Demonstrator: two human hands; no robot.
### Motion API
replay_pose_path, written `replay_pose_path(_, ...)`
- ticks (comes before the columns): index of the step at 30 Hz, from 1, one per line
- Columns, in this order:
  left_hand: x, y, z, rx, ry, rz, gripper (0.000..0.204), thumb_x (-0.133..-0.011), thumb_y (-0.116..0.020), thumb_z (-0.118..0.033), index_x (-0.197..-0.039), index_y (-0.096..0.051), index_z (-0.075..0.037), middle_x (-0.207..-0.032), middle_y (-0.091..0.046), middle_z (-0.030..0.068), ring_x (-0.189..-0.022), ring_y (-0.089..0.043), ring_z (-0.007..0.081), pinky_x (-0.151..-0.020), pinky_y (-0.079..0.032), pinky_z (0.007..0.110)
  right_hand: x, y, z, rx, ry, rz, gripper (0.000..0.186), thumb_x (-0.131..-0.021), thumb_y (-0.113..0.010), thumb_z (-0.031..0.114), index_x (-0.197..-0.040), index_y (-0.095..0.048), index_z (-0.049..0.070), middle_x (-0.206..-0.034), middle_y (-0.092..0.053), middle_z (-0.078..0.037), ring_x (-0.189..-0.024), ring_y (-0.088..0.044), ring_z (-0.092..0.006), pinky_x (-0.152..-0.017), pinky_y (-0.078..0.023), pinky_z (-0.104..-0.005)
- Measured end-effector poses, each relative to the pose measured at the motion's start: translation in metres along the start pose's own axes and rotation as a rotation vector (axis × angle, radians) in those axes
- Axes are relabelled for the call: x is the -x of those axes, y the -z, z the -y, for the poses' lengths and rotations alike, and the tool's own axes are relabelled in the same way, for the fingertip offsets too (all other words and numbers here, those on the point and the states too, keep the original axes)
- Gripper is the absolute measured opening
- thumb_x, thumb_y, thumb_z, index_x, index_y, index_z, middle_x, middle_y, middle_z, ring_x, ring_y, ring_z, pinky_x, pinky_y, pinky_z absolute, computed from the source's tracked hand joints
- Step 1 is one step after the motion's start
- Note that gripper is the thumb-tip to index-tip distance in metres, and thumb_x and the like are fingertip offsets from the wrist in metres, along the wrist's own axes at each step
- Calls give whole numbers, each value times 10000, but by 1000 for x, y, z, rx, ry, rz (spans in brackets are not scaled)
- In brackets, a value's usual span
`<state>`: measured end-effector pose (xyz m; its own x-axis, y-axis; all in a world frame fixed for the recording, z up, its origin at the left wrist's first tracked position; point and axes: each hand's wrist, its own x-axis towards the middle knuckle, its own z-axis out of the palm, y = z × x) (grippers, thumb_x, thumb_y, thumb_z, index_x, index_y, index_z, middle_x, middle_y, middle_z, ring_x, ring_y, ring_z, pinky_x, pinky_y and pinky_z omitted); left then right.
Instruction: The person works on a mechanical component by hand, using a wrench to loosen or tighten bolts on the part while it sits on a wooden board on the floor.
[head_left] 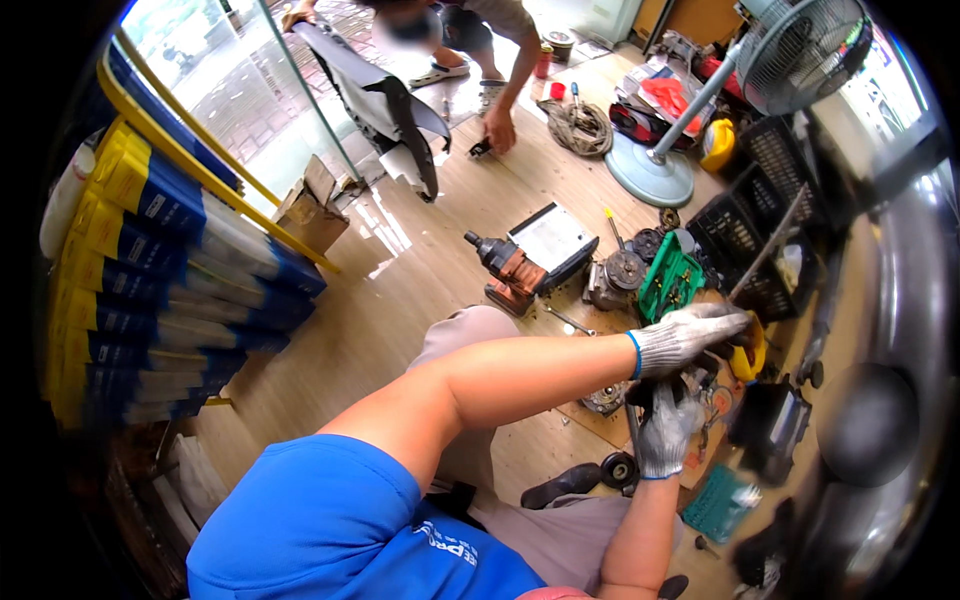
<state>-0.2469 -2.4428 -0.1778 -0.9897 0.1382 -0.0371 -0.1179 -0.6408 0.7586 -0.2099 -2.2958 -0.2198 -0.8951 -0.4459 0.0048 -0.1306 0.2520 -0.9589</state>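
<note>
Grey-white and gloved, the left hand [690, 338] and the right hand [668, 430] come close together over the floor [330, 350], at the person's right, around a dark part [706, 366]; the left reaches over it, the right comes up from below, fingers curled; both seem to be holding it, though the grip is hidden and I cannot tell how firm it is. The likeliest trouble is a slip: if the part is oily, it could turn in the gloved fingers and drop among the loose pieces; with the hands so close, fingers could be pinched if one gave way; the open green case [672, 275] lies just beyond the left hand, so a careless swing might tip it and scatter its contents; the bar [768, 245], slanting down toward that hand, could be nudged loose. The dark part is too covered to show a front or a long axis, so I cannot tell which way it points; a dark rod [632, 425] beside the right hand runs roughly up and down the view; whether it belongs to the part is unclear.
</note>
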Motion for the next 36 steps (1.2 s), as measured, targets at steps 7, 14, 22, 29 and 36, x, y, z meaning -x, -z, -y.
replay_pose_path(7,13,-4,-29,-806,35,-155,625,-935,-524,-577,-1238,-647,-44,-1124,-694,190,-1070,-658,325,-941,-489,375,-9,27,17,-359,-35,-220,307,-1028,-505,201,-1177,-621,-41,-1035,-691,-119,-875,-665,-177,-797,-532,-305)
replay_pose_path(14,12,-17,-5,-914,118,106,635,-967,-475,-577,-1216,-649,-19,-1139,-672,240,-1082,-648,351,-946,-480,396,-4,42,-24,-737,3,50,519,-1049,-483,303,-1473,-384,21,-1443,-485,-120,-1309,-503,-269,-1095,-414,-411)
replay_pose_path(22,9,-13,14,-820,101,163,667,-987,-430,-598,-1213,-656,-13,-1145,-679,230,-1091,-647,352,-952,-478,389,5,42,-14,-829,-24,-7,489,-1020,-543,219,-1451,-417,25,-1426,-503,-127,-1303,-514,-279,-1103,-417,-420)
replay_pose_path(29,11,-26,12,-789,70,166,650,-965,-474,-592,-1252,-649,-36,-1188,-675,219,-1125,-643,345,-990,-476,392,1,46,-6,-713,-80,-90,457,-1018,-543,160,-1433,-416,19,-1353,-540,-103,-1216,-563,-233,-1047,-459,-364)
replay_pose_path(36,5,-26,25,-805,156,57,639,-943,-527,-584,-1268,-649,-48,-1164,-687,225,-1093,-664,338,-950,-501,383,-2,41,-25,-683,-113,-174,428,-1041,-506,174,-1423,-415,5,-1344,-533,-112,-1218,-557,-216,-1034,-466,-355)
